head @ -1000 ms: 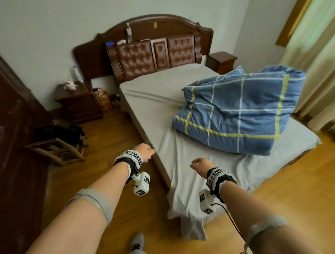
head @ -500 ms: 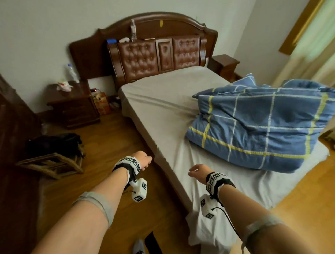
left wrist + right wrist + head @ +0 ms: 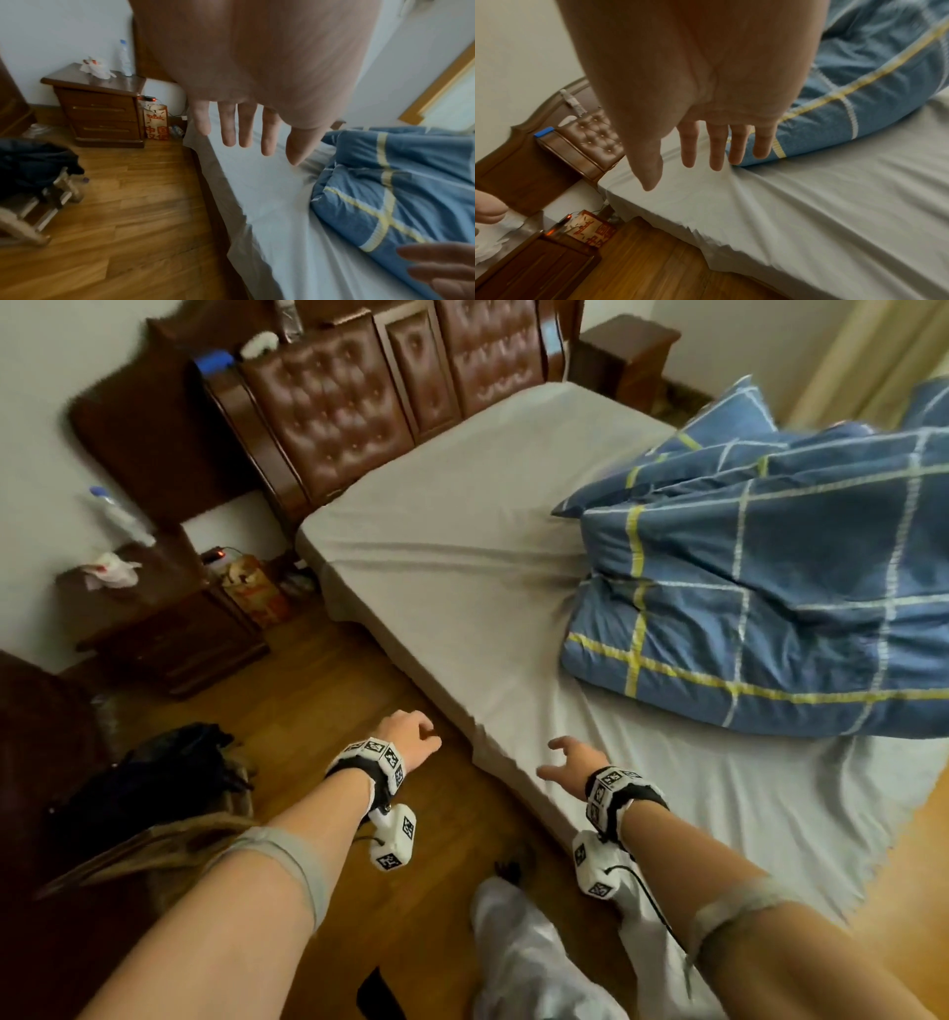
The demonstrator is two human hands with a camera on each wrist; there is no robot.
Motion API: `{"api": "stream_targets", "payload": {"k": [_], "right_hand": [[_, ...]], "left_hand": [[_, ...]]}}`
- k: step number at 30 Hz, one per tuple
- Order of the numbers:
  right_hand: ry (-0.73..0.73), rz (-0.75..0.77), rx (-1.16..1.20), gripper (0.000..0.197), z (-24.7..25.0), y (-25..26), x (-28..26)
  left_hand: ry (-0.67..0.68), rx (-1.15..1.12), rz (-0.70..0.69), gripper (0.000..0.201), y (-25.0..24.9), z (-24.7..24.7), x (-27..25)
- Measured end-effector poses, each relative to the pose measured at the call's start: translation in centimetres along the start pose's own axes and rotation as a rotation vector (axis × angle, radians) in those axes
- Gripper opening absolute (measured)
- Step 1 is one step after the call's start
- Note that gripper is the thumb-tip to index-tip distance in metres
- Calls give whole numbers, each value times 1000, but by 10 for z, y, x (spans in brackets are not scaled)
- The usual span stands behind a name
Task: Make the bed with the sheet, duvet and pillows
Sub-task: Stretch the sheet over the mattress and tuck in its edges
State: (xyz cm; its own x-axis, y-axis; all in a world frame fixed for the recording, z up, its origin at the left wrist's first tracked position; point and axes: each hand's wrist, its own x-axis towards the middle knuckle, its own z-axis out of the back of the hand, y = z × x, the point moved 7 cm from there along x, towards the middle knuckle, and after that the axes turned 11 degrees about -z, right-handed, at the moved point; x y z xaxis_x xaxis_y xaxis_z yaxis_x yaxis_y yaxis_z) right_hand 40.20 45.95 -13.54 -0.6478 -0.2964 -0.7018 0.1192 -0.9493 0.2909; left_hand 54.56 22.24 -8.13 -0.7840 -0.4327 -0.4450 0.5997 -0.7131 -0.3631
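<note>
A pale grey sheet [image 3: 462,546] covers the mattress and hangs over its near side edge [image 3: 808,233]. A blue duvet [image 3: 770,588] with yellow and white checks lies bunched on the right half of the bed [image 3: 398,192] [image 3: 872,71]. My left hand [image 3: 411,737] hovers over the floor just left of the mattress edge, fingers [image 3: 228,130] straight and spread, holding nothing. My right hand [image 3: 570,760] hangs above the sheet's near edge, fingers [image 3: 716,154] straight and empty. No pillow is in sight.
A padded brown headboard [image 3: 359,397] stands at the far end. A wooden nightstand [image 3: 169,639] with a bottle and tissues is to the left, a paper bag [image 3: 156,123] beside it. A stool with dark clothes [image 3: 154,778] stands on the wood floor at left.
I have stepped closer along the bed's left side and the view tilted down. Both hands went from loosely curled to spread open, the right one now over the sheet's edge.
</note>
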Motion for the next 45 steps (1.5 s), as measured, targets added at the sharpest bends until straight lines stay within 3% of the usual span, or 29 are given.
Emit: {"api": "stream_targets", "payload": {"k": [5, 10, 15, 19, 22, 24, 27, 29, 35, 39, 45], "right_hand": [[90, -94, 79, 65, -11, 45, 108], [132, -154, 68, 75, -22, 79, 200], [161, -229, 34, 87, -64, 97, 309], [175, -257, -12, 89, -128, 115, 377], [25, -304, -117, 69, -161, 121, 399], [-56, -334, -126, 43, -168, 125, 402], [-26, -345, -94, 15, -174, 129, 399], [35, -355, -59, 9, -178, 133, 398], [238, -367, -138, 12, -199, 152, 370], [274, -384, -129, 13, -213, 162, 349], [258, -320, -35, 12, -208, 195, 343]], "left_hand": [[86, 199, 7, 54, 22, 12, 117], [209, 388, -126, 65, 37, -5, 235], [357, 587, -322, 70, 64, -71, 355], [474, 697, -480, 74, 96, -135, 432], [513, 779, -607, 73, 118, -163, 473], [529, 830, -721, 58, 122, -173, 483], [606, 896, -892, 25, 112, -180, 483], [681, 886, -915, 16, 115, -177, 481], [1070, 874, -833, 23, 157, -183, 431], [1062, 927, -827, 25, 173, -178, 411], [967, 1023, -785, 9, 184, -138, 411]]}}
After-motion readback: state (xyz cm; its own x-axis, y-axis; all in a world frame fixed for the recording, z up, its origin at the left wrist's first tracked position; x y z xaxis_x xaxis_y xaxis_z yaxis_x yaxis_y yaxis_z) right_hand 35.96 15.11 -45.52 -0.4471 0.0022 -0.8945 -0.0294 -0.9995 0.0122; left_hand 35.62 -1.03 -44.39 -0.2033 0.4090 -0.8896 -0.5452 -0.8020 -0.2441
